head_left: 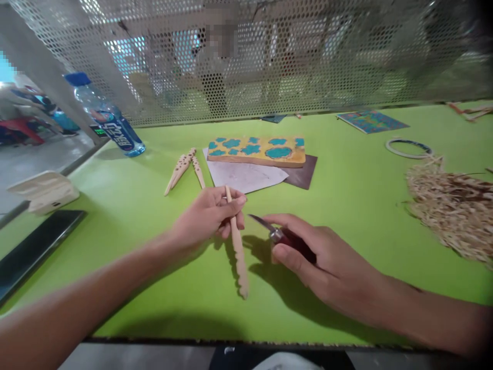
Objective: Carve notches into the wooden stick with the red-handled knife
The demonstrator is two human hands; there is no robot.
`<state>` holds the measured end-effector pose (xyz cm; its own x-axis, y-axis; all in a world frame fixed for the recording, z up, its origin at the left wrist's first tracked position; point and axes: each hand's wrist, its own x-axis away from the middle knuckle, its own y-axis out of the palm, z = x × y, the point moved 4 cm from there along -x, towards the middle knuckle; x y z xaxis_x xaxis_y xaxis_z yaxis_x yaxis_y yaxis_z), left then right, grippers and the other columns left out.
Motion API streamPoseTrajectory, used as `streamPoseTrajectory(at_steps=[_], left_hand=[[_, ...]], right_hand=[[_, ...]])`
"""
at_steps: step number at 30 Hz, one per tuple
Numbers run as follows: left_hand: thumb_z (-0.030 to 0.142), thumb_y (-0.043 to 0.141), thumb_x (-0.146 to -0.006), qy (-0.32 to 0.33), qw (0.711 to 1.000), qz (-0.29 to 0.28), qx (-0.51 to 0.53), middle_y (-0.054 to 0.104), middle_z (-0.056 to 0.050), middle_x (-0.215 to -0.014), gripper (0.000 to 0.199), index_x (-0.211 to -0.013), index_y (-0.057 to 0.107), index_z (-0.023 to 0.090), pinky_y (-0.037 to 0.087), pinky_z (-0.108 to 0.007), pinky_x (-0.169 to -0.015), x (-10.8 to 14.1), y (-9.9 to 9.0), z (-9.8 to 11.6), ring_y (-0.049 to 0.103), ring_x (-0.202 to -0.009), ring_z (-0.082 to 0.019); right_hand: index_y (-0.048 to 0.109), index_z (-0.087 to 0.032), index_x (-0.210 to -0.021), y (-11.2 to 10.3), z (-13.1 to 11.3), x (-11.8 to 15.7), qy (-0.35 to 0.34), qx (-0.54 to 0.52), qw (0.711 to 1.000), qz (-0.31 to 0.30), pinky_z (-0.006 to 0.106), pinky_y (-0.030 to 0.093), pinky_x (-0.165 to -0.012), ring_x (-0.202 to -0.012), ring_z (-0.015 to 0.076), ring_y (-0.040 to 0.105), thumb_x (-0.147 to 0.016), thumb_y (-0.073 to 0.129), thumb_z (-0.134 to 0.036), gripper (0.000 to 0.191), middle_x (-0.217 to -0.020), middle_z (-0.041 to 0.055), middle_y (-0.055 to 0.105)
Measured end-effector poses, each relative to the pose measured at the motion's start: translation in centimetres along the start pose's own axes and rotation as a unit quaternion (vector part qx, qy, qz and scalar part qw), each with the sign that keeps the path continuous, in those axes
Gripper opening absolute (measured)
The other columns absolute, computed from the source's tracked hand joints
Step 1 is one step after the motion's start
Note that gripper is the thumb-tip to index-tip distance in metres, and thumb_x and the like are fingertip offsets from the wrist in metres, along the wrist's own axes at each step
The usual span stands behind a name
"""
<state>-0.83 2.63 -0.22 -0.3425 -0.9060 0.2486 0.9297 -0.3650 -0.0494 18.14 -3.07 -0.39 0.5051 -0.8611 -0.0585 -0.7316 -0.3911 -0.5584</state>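
Pinched in my left hand is a pale carved wooden stick, its notched, wavy end pointing down toward me above the green table. My right hand wraps around the dark red handle of a carving knife. The short blade points left, a small gap away from the stick and the left fingertips. Beyond the left hand lie several carved wooden pieces with spotted or notched ends, leaning together on the tabletop.
A yellow board with teal patches rests on white paper and dark sandpaper. Wood shavings and a tape ring lie right. On the left are a water bottle, an opened case and a phone. Perforated metal stands behind.
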Motion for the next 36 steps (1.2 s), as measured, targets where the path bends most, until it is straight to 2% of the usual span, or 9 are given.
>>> streamPoseTrajectory(at_steps=[2, 4, 7, 10, 15, 23, 31, 36], left_hand=[[0.033, 0.068, -0.094, 0.000, 1.000, -0.023, -0.005, 0.064, 0.001, -0.064, 0.024, -0.099, 0.059, 0.011, 0.030, -0.013, -0.039, -0.2, 0.0, 0.1, 0.042, -0.041, -0.002], [0.032, 0.070, -0.093, 0.005, 0.999, -0.041, 0.005, 0.063, 0.002, -0.062, 0.023, -0.095, 0.059, 0.011, 0.028, -0.013, -0.039, -0.3, 0.0, 0.2, 0.040, -0.040, -0.001], [0.030, 0.074, -0.089, -0.009, 0.996, -0.089, 0.017, 0.066, 0.002, -0.064, 0.026, -0.095, 0.054, 0.014, 0.027, -0.013, -0.039, -0.3, 0.4, 0.1, 0.041, -0.040, -0.002], [0.030, 0.076, -0.087, -0.019, 0.992, -0.126, 0.019, 0.066, 0.003, -0.064, 0.032, -0.094, 0.048, 0.017, 0.026, -0.014, -0.040, -0.2, 0.6, -0.1, 0.040, -0.041, -0.002], [0.028, 0.070, -0.092, -0.014, 0.989, -0.140, 0.034, 0.062, 0.006, -0.060, 0.028, -0.091, 0.043, 0.019, 0.024, -0.016, -0.040, -0.6, 0.5, -0.4, 0.038, -0.039, -0.002], [0.025, 0.070, -0.091, -0.012, 0.990, -0.139, 0.013, 0.061, 0.006, -0.060, 0.028, -0.089, 0.043, 0.019, 0.025, -0.016, -0.041, -0.8, 0.7, -0.6, 0.039, -0.040, -0.002], [0.016, 0.056, -0.097, -0.014, 0.990, -0.142, -0.004, 0.060, 0.005, -0.061, 0.019, -0.083, 0.043, 0.019, 0.027, -0.016, -0.042, -0.9, 0.9, -0.5, 0.039, -0.040, -0.002], [0.020, 0.056, -0.097, -0.005, 0.989, -0.134, -0.059, 0.061, 0.002, -0.062, 0.021, -0.079, 0.046, 0.017, 0.028, -0.017, -0.042, -1.1, 0.9, -0.5, 0.038, -0.041, -0.002]], right_hand=[[0.055, -0.020, -0.135, 0.1, -0.4, 0.4, -0.134, 0.143, 0.981, -0.005, 0.028, 0.042, -0.060, -0.065, 0.0152, 0.061, -0.104, 0.045, -0.024, 0.032, -0.082, 0.0010, 0.070], [0.054, -0.018, -0.137, 0.4, -0.6, 0.9, -0.232, 0.263, 0.937, -0.011, 0.031, 0.039, -0.059, -0.066, 0.0180, 0.062, -0.099, 0.045, -0.014, 0.039, -0.086, 0.0033, 0.070], [0.051, -0.015, -0.140, 0.8, -0.8, 1.3, -0.291, 0.364, 0.885, -0.022, 0.034, 0.037, -0.059, -0.068, 0.0209, 0.063, -0.087, 0.049, -0.005, 0.054, -0.092, 0.0050, 0.069], [0.049, -0.013, -0.142, 0.9, -1.1, 1.4, -0.308, 0.385, 0.869, -0.041, 0.035, 0.037, -0.059, -0.070, 0.0208, 0.064, -0.082, 0.052, -0.005, 0.061, -0.096, 0.0045, 0.070], [0.049, -0.014, -0.142, 0.9, -1.6, 1.4, -0.310, 0.393, 0.864, -0.064, 0.035, 0.037, -0.057, -0.068, 0.0201, 0.065, -0.081, 0.051, -0.008, 0.062, -0.095, 0.0033, 0.071], [0.047, -0.016, -0.144, 1.1, -1.6, 1.7, -0.299, 0.392, 0.866, -0.078, 0.036, 0.039, -0.056, -0.068, 0.0211, 0.066, -0.079, 0.050, -0.009, 0.066, -0.099, 0.0047, 0.072], [0.048, -0.017, -0.143, 0.9, -1.5, 2.1, -0.292, 0.391, 0.870, -0.076, 0.036, 0.042, -0.057, -0.068, 0.0207, 0.066, -0.079, 0.047, -0.006, 0.065, -0.099, 0.0043, 0.073], [0.049, -0.013, -0.141, 1.1, -1.9, 2.8, -0.296, 0.426, 0.853, -0.062, 0.036, 0.039, -0.054, -0.067, 0.0222, 0.066, -0.077, 0.048, -0.005, 0.065, -0.098, 0.0058, 0.074]])
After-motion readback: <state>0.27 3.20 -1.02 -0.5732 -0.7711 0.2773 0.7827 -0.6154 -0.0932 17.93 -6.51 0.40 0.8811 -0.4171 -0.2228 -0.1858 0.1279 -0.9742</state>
